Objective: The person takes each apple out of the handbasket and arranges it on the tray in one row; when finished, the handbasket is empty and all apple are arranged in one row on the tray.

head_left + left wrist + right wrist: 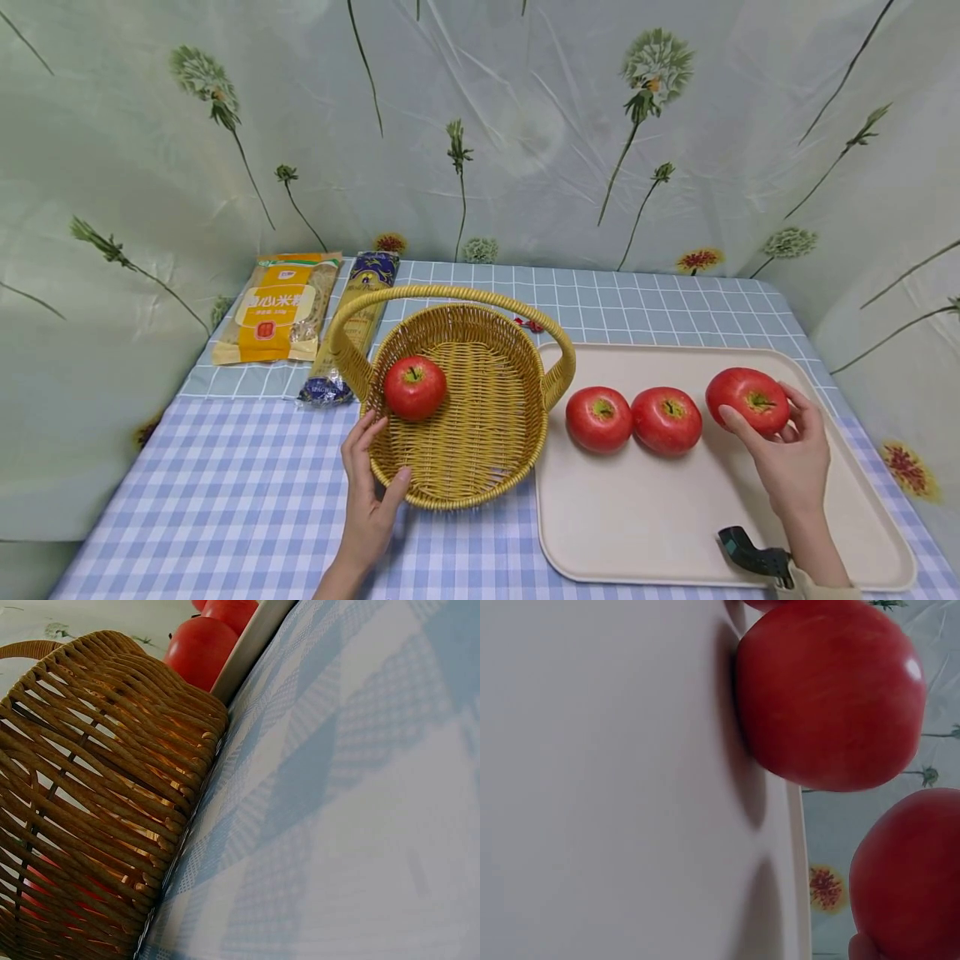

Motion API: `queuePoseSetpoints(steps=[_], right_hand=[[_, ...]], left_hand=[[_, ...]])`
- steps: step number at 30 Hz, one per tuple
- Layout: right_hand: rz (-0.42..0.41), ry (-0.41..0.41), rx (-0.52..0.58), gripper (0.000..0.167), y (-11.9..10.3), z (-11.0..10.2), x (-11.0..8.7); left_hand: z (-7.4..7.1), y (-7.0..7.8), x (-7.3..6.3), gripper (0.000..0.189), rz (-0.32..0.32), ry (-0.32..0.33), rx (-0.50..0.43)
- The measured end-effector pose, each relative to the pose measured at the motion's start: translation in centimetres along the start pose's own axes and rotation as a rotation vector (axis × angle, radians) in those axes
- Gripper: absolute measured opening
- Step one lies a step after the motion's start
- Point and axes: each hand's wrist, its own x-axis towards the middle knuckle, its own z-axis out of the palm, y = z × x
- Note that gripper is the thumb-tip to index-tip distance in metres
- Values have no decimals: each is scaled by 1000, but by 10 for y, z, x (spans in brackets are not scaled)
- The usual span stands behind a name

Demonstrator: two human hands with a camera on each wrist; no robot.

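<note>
On the right, my right hand (pixel 798 454) grips a red apple (pixel 747 402) between thumb and fingers. This apple (pixel 911 877) is raised above the beige tray (pixel 630 533), its shadow apart from it in the right wrist view. Two more red apples, one left (pixel 598 419) and one right (pixel 667 421), sit side by side on the tray. My left hand (pixel 369 508) rests against the near-left rim of a yellow wicker basket (pixel 480 442), fingers and thumb spread. Inside the basket, at its left, lies another red apple (pixel 415 388). The left wrist view shows the basket's woven side (pixel 97 772), no fingers.
The basket's tall handle (pixel 453 292) arches over its far side. Behind it to the left lie an orange-labelled food packet (pixel 277 308) and a spaghetti packet (pixel 348 325). A blue-and-white checked cloth (pixel 225 483) covers the table; a flowered curtain (pixel 525 167) hangs behind.
</note>
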Motion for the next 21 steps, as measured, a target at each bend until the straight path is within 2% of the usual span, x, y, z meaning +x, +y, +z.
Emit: queuePoseSetpoints(steps=[1,4,8,13,21], right_hand=[[8,0,-6,75,8,0,5],[48,-7,-4,76,12,-1,9],[79,-22,-26,74,0,0,0],[81,-26,-69,73,-2,1,-3],[128,-85,-144,80,-10,0,-5]], left_hand=[[0,0,0,60,0,-1,-2],[0,0,0,60,-3,-2,-3],[0,0,-1,61,-11,-5,1],[0,0,0,61,-21,-7,2],[0,1,0,61,-19,-6,5]])
